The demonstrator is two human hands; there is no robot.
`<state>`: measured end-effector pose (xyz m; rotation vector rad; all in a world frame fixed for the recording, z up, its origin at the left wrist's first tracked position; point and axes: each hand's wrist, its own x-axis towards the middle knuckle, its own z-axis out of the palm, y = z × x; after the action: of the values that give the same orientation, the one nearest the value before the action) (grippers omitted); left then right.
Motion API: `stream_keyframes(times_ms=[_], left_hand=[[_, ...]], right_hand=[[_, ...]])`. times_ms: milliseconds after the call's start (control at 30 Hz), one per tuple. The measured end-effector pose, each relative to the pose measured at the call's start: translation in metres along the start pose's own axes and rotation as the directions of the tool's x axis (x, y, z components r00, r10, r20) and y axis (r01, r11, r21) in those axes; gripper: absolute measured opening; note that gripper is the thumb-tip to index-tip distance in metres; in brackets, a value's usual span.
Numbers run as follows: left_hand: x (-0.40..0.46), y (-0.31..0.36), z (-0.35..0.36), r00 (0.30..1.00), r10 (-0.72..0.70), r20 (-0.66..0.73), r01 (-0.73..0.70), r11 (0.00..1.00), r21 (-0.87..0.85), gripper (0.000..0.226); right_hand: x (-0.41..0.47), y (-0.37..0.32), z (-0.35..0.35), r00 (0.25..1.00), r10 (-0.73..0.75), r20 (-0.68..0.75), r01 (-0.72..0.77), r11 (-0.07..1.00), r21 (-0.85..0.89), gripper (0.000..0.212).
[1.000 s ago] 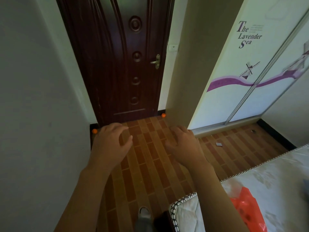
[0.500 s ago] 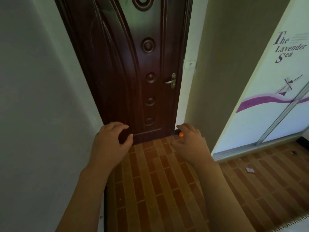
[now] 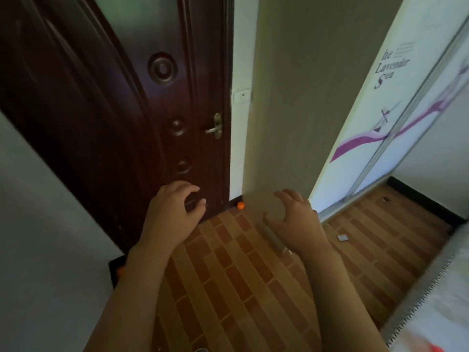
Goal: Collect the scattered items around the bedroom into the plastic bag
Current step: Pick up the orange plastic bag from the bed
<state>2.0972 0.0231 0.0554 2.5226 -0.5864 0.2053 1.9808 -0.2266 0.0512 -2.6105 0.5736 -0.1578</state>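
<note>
An orange ball point(image 3: 240, 205) sits on the brick-pattern floor point(image 3: 228, 275), tucked in the corner where the dark door point(image 3: 106, 110) meets the wall point(image 3: 291, 97). It shows between the two hands, a bit nearer the left, touching neither. A second ball point(image 3: 120, 270) peeks out low on the left, by the left forearm, mostly hidden. A small grey tile point(image 3: 342, 237) lies on the floor to the right of the right hand, apart from it, and a tiny dark bit point(image 3: 386, 198) lies near the wardrobe point(image 3: 396, 110).

Left hand point(image 3: 172, 214) is raised in front of the door's foot, fingers loosely curled, spread, holding nothing. Right hand point(image 3: 297, 222) is out in front of the wall corner, fingers splayed and bent, also empty. A red scrap point(image 3: 435, 348), blurred, shows on the bed point(image 3: 436, 301) at bottom right.
</note>
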Motion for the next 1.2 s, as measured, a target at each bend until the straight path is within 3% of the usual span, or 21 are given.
stream_keyframes(times_ms=[167, 333, 533, 600, 833, 967, 1200], left_hand=[[0.085, 0.029, 0.017, 0.972, 0.236, 0.021, -0.23, 0.962, -0.15, 0.033], [0.114, 0.063, 0.056, 0.888, 0.445, 0.115, -0.402, 0.873, -0.276, 0.035], [0.117, 0.122, 0.099, 0.773, 0.606, 0.188, -0.503, 0.766, -0.401, 0.036], [0.114, 0.148, 0.111, 0.734, 0.651, 0.196, -0.525, 0.726, -0.445, 0.036], [0.096, 0.243, 0.15, 0.634, 0.752, 0.179, -0.594, 0.622, -0.511, 0.041], [0.094, 0.291, 0.173, 0.607, 0.771, 0.192, -0.627, 0.614, -0.479, 0.044], [0.064, 0.391, 0.21, 0.551, 0.813, 0.189, -0.688, 0.571, -0.447, 0.042]], right_hand=[[0.019, 0.006, -0.025, 0.967, 0.199, -0.158, -0.199, 0.98, 0.016, 0.068], [-0.007, 0.024, -0.04, 0.879, 0.407, -0.249, -0.419, 0.908, 0.004, 0.067], [-0.051, 0.058, -0.057, 0.747, 0.572, -0.338, -0.598, 0.801, 0.034, 0.083], [-0.062, 0.07, -0.067, 0.704, 0.614, -0.358, -0.642, 0.765, 0.052, 0.079], [-0.094, 0.135, -0.106, 0.609, 0.68, -0.408, -0.716, 0.693, 0.087, 0.068], [-0.101, 0.182, -0.131, 0.593, 0.692, -0.411, -0.708, 0.692, 0.142, 0.078], [-0.136, 0.274, -0.163, 0.555, 0.7, -0.449, -0.683, 0.692, 0.235, 0.068]])
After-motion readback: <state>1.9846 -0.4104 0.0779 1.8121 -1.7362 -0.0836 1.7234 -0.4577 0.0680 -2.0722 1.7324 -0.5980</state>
